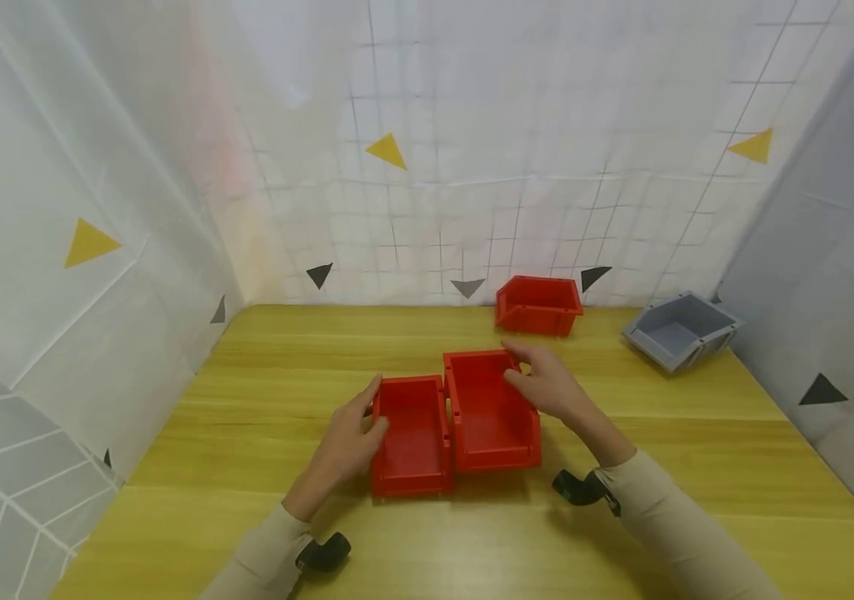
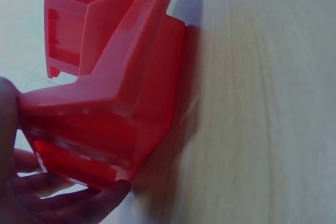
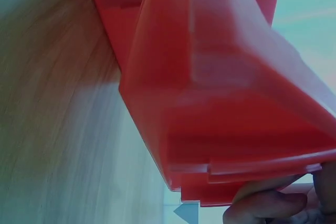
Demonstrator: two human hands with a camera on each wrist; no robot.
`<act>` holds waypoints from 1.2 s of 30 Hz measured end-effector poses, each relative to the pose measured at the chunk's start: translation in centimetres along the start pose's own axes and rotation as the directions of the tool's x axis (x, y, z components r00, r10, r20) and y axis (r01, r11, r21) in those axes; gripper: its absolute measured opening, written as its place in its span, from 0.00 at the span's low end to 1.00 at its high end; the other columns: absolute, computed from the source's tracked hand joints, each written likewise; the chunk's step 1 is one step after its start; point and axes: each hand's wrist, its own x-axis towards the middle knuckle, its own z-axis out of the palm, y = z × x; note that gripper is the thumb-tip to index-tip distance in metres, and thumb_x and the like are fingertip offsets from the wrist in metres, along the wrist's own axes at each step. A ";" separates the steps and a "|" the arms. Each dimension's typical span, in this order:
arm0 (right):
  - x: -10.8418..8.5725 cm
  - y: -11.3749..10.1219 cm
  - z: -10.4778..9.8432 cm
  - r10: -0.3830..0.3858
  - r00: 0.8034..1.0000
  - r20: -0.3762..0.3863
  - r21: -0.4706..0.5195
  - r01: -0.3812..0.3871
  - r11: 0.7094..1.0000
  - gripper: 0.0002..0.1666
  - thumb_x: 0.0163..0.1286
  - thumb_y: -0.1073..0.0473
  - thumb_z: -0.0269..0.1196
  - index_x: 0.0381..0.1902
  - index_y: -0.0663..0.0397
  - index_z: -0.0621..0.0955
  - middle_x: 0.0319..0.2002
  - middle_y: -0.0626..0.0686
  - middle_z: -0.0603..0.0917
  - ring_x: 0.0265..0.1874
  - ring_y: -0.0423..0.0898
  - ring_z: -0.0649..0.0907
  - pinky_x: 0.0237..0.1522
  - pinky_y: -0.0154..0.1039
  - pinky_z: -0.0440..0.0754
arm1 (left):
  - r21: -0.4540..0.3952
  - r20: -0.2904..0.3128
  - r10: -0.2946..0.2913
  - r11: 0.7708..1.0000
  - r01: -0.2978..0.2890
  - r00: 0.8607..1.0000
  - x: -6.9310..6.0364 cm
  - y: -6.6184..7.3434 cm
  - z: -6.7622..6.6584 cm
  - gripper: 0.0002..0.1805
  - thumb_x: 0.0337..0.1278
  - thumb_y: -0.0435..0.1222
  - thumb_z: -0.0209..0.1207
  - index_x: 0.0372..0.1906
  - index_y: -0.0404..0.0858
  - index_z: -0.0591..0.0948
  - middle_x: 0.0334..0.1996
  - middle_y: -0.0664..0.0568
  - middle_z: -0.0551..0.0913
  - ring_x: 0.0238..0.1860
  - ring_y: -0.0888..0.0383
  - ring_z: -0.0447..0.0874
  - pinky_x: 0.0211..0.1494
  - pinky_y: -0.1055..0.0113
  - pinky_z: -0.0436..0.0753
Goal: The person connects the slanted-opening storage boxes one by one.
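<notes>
Forearms slanting inward from below, left hand clamped on the left wall of an open-topped red plastic bin; right hand apart, clamped on the rear right corner of a second red plastic bin; bins side by side between the hands, over a yellow wood-grain table

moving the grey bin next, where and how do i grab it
Probably pinch the grey open-front bin by its near side wall, right hand, once free, from the near side: that wall faces you; its back faces the curtain.
</notes>
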 end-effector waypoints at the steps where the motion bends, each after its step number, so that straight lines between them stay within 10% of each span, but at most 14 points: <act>1: 0.0 0.0 0.0 -0.002 1.000 -0.002 -0.005 0.002 1.000 0.33 0.74 0.69 0.59 0.75 0.72 0.68 0.69 0.69 0.74 0.65 0.65 0.74 0.63 0.63 0.75 | 0.001 -0.001 0.001 1.000 -0.001 1.000 0.0 0.0 0.0 0.37 0.71 0.29 0.55 0.82 0.37 0.60 0.74 0.43 0.71 0.65 0.41 0.78 0.61 0.45 0.80; 22: -0.5 0.4 0.5 0.064 0.997 0.038 -0.117 -0.059 0.991 0.35 0.74 0.61 0.63 0.75 0.65 0.69 0.66 0.66 0.77 0.60 0.64 0.78 0.58 0.60 0.80 | -0.015 0.004 -0.004 1.000 0.004 1.000 -0.1 0.1 0.0 0.37 0.71 0.29 0.54 0.82 0.37 0.59 0.75 0.43 0.69 0.66 0.41 0.77 0.61 0.46 0.80; 29: -1.4 -1.3 1.5 0.002 0.997 -0.075 -0.293 -0.024 0.956 0.49 0.67 0.39 0.70 0.78 0.56 0.68 0.74 0.66 0.67 0.67 0.66 0.71 0.58 0.69 0.77 | -0.008 0.005 0.008 1.000 -0.008 1.000 -0.2 0.1 0.0 0.37 0.71 0.29 0.54 0.82 0.36 0.59 0.75 0.43 0.69 0.65 0.42 0.78 0.61 0.46 0.80; 36: -2.1 -3.3 3.4 -0.014 1.000 0.004 -0.430 0.015 0.903 0.62 0.54 0.18 0.65 0.80 0.41 0.68 0.81 0.62 0.53 0.76 0.72 0.55 0.52 0.69 0.81 | 0.004 -0.001 0.021 1.000 -0.021 1.000 -0.1 0.0 0.0 0.37 0.71 0.28 0.54 0.82 0.35 0.59 0.74 0.43 0.69 0.65 0.41 0.78 0.60 0.46 0.81</act>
